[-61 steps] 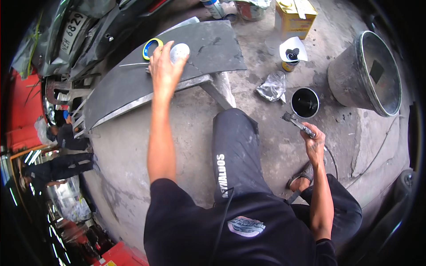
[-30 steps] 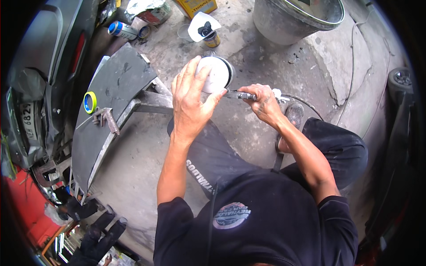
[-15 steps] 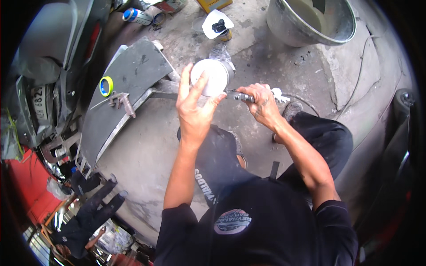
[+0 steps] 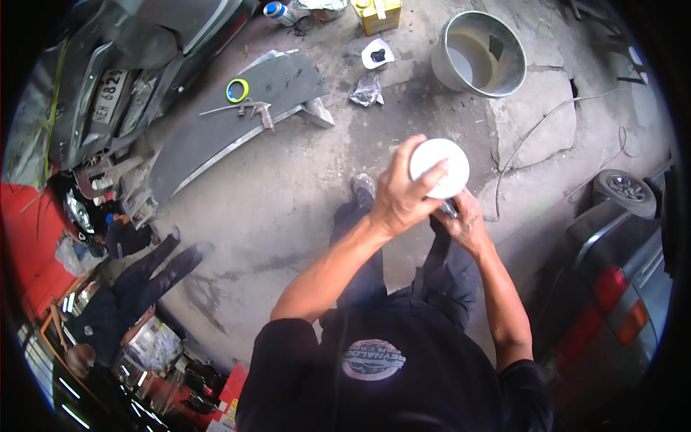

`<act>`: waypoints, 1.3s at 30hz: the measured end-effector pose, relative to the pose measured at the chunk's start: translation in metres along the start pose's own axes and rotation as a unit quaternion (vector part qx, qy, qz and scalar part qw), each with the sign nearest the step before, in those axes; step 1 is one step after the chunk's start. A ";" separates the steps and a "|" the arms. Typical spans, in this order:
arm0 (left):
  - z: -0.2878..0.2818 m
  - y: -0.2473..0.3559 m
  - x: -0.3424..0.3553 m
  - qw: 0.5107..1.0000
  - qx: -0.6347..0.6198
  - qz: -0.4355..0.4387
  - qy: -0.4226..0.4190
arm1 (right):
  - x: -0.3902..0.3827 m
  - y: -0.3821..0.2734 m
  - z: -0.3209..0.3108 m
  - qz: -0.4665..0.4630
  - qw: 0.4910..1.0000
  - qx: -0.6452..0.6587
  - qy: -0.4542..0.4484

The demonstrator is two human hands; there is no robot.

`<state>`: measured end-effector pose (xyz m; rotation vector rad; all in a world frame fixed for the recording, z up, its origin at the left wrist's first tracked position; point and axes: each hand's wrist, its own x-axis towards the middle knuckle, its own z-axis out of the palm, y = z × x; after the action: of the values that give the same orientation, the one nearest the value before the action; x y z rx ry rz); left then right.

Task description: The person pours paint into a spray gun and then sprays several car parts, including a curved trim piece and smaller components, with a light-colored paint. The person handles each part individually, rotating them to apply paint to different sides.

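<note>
Both of my hands are on a spray gun with a white, round-lidded cup point(image 4: 448, 153). My left hand point(image 4: 398, 193) grips the cup from its left side, a finger lying across the lid. Below the cup, my right hand point(image 4: 466, 225) is closed around the gun's metal handle point(image 4: 449, 209), which is mostly hidden. Ahead and to the left lies a dark grey car body panel point(image 4: 288, 83). On it rest an air blow gun point(image 4: 263, 114) with a long thin nozzle and a yellow-green tape roll point(image 4: 236, 90).
A large bucket point(image 4: 448, 66) of murky liquid stands ahead. Near it are a yellow can point(image 4: 381, 21), a small white container point(image 4: 369, 54) and crumpled plastic point(image 4: 367, 91). A thin hose point(image 4: 527, 133) trails over the floor. Cars flank me; another person point(image 4: 108, 306) is at lower left.
I have gone from a crouch to standing, so the floor things look farther off. The spray gun, in both hands, has swung rightward, away from the panel.
</note>
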<state>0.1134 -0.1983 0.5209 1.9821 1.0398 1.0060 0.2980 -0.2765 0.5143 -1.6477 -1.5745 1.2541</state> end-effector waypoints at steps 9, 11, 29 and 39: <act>0.035 0.112 0.049 0.979 -0.152 0.029 -0.135 | -0.116 0.001 -0.085 0.098 0.991 -0.093 -0.011; 0.042 0.087 0.064 0.979 -0.074 -0.032 -0.187 | -0.145 0.021 -0.101 0.114 0.992 -0.048 0.030; 0.208 0.032 0.050 0.597 -0.288 -0.692 -0.285 | -0.228 0.080 -0.373 0.199 0.869 0.228 0.392; 0.372 0.051 0.352 0.744 0.015 -0.542 -0.390 | -0.163 0.126 -0.596 0.298 0.763 0.247 0.517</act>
<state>0.5843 0.0076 0.4984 1.1685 1.3503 -0.4574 0.8981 -0.3269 0.7007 -1.9537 -0.0252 0.6306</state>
